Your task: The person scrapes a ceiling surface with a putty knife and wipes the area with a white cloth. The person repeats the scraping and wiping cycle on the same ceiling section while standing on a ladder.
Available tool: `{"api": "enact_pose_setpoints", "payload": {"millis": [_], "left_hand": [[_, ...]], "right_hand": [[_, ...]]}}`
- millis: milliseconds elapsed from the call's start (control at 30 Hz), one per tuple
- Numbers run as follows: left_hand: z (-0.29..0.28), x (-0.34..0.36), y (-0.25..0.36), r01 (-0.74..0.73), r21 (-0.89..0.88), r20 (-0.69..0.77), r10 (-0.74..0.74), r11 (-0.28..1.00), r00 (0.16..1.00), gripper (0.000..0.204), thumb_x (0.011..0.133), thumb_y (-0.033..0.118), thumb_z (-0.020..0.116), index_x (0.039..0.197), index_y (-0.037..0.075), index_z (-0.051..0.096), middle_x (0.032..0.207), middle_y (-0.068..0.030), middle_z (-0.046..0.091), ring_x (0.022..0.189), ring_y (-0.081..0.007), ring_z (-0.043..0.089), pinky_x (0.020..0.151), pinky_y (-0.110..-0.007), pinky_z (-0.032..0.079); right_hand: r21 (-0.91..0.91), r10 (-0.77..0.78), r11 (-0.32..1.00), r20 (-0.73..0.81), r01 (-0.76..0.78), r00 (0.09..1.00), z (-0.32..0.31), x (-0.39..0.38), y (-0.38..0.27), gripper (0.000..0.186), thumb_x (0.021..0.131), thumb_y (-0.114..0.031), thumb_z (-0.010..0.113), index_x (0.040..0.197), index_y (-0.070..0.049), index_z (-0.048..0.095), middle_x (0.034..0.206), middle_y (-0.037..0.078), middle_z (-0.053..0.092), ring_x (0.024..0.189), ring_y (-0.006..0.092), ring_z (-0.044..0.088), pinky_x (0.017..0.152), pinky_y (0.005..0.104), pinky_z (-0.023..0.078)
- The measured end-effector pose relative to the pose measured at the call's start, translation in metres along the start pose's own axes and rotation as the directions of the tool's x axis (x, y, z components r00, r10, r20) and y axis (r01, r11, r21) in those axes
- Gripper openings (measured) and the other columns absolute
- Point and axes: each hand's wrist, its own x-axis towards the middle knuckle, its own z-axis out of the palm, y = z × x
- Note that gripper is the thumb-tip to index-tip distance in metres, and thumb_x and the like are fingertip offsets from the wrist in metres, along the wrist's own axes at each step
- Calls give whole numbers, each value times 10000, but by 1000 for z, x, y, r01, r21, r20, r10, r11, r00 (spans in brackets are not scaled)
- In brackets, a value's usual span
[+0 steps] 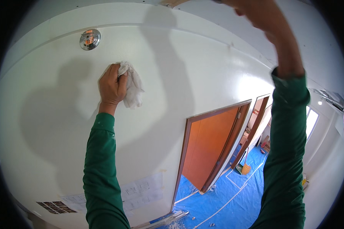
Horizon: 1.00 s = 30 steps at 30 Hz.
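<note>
While my left hand [111, 88] keeps its fingers clamped on the white rag [132, 89], pressed to the white ceiling [46, 95], the risks stand as follows. Item: rag drifting up into the chrome sprinkler fitting [90, 39] nearby and snagging it, should my wipe run wide. Item: loose tail of cloth slipping from my grip, as it hangs free beside my thumb. Item: footing, likely, with both arms overhead. Right hand [256, 15]: raised at the upper edge, touching the ceiling; whether its fingers are apart or together I cannot tell. Rag: crumpled, pale, bunched, slightly greyed, right of my knuckles
</note>
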Motion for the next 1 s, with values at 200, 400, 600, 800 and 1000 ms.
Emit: {"api": "enact_pose_setpoints", "payload": {"millis": [200,400,600,800,1000], "left_hand": [[1,-2,-2,51,-7,21,-50,999,998,170,977,182,613,1030,28,660,887,-143,670,778,-380,664,685,-426,546],[2,-2,-5,-23,-31,-4,23,999,1000,176,1003,184,599,994,15,646,848,-151,636,708,-332,624,655,-371,513],[8,-18,-53,-395,433,122,382,810,916,187,1008,120,632,1163,31,689,1141,-217,697,961,-402,705,788,-458,583],[-5,-24,-146,-452,637,220,414,624,883,204,1019,143,654,1208,94,715,1184,-220,714,1011,-415,723,787,-473,605],[-28,-20,-228,-470,733,332,344,492,878,225,992,195,685,1204,130,724,1178,-186,722,1002,-390,731,774,-457,609]], "right_hand": [[-20,126,992,-58,-127,990,-22,-18,-9,241,934,-169,734,1084,-1,818,782,100,728,579,132,537,521,277,422],[292,145,938,155,-186,977,-11,-78,45,489,968,-343,777,1380,-92,694,782,12,638,550,57,441,499,214,347],[826,368,-17,529,-563,765,78,-336,136,507,1057,-397,624,1393,-20,578,978,152,737,664,134,633,596,265,521],[418,280,-853,871,-313,403,104,-579,80,414,1080,-346,570,1330,-16,554,1062,152,650,644,167,582,578,302,454],[342,307,-924,930,-169,202,69,-681,52,397,1099,-302,551,1365,-8,542,1039,143,641,695,169,577,580,297,443]]}}
